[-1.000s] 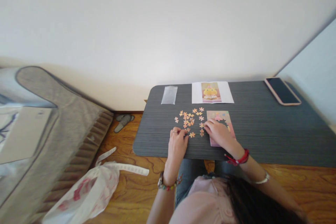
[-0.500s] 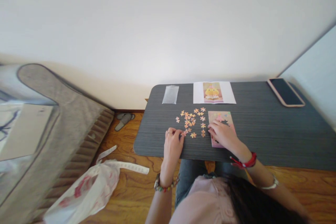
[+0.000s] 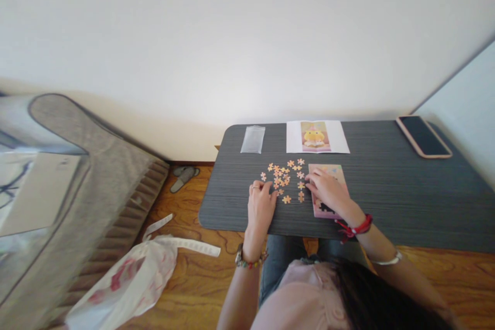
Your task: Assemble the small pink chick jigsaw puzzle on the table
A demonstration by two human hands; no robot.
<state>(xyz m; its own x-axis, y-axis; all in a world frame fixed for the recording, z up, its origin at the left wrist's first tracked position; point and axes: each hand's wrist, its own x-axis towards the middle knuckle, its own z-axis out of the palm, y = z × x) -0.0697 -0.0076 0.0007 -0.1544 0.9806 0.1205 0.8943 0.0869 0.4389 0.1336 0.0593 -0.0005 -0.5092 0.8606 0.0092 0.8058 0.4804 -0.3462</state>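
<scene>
Left hand: the left hand has slid forward from the near edge of the table to the scattered puzzle pieces; fingers bent down onto the nearest pieces, but whether one is pinched I cannot tell.
Right hand: the right hand has moved a little toward the far end of the puzzle board, fingertips pressed flat on it, nothing gripped that I can see.
Puzzle board: lies near the middle of the table, just right of the loose pieces, mostly under the hand.
Far edge: a reference picture and a clear plastic bag to its left.
Far right corner: a phone, screen dark.
Room: wooden floor, a white plastic bag beside a grey sofa, slippers by the pale wall.
</scene>
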